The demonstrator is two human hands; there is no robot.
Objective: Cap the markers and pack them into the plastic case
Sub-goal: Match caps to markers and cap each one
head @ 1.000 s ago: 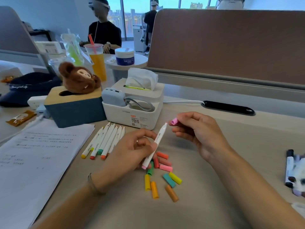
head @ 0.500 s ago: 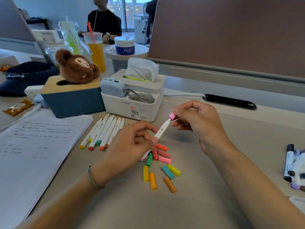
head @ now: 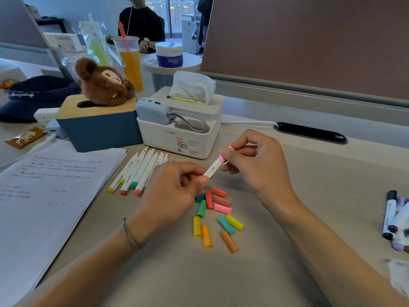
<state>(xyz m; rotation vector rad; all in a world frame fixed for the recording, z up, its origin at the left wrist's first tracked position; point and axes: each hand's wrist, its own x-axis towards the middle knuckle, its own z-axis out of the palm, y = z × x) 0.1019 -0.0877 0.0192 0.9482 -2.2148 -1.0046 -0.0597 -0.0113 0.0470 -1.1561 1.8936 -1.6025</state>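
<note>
The task looks to be in its early part: the left hand (head: pixel 177 191) pinches the lower barrel of 1 white marker (head: pixel 213 170) between thumb and fingers, and the right hand (head: pixel 254 165) is closed on the pink cap (head: pixel 222 157) sitting on the marker's upper end, thumb and forefinger around it; whether the cap is fully seated I cannot tell. Both hands hover above the middle of the worktop (head: pixel 287 251), in front of the white tissue box (head: pixel 183 129). Left of the hands, near the stack of printed sheets (head: pixel 51 196), lies a row of uncapped markers (head: pixel 141 171), about 6 as far as I can count (the left hand covers the row's right side), tips toward the far edge. Below the hands a scatter of loose caps (head: pixel 215 218) rests on the worktop: I count 11, in orange, red, pink, salmon, 3 greenish or teal, 2 yellow and 2 orange-brown. So 1 end of 1 marker is being capped, and the rest are left to do. No plastic case shows clearly anywhere, so packing has not begun. At the right edge lie a few darker pens (head: pixel 396 220), cut off by the frame.
</note>
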